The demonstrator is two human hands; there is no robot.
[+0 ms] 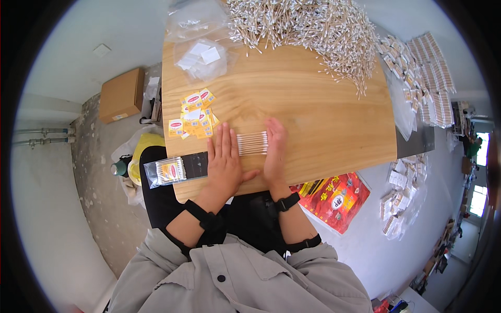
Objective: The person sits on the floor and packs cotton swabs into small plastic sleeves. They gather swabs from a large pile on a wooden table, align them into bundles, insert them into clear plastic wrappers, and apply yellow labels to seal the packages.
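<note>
Head view. Left hand (225, 159) lies flat on the worktop (323, 115), palm down, fingers straight and close together. Right hand (275, 148) stands on edge opposite it, fingers straight. Between the two hands lies a small row of swabs (252, 143), side by side, tips touching each palm. The hands press the row from both ends; nothing is pinched or lifted.

Done, as far as it shows: one filled bag (166, 171) of swabs with a yellow label lies at the worktop's near left corner, partly on a dark strip (195, 164). Stacks of packed swabs (430, 78) lie past the right edge of the worktop, and more packs (399, 201) lie lower right.

Left, as judged: the row between the hands is squared but not yet bagged. A large loose heap of swabs (313, 26) covers the far edge of the worktop. A scatter of yellow labels (195, 117) lies just left of the hands, unused. Clear bags (201, 52) with white slips lie far left, near the heap.

Judgement: the work is partway through, with much loose stock left.

Off the worktop: cardboard box (121, 95) on the floor at left, red printed sheet (334, 201) at lower right.
</note>
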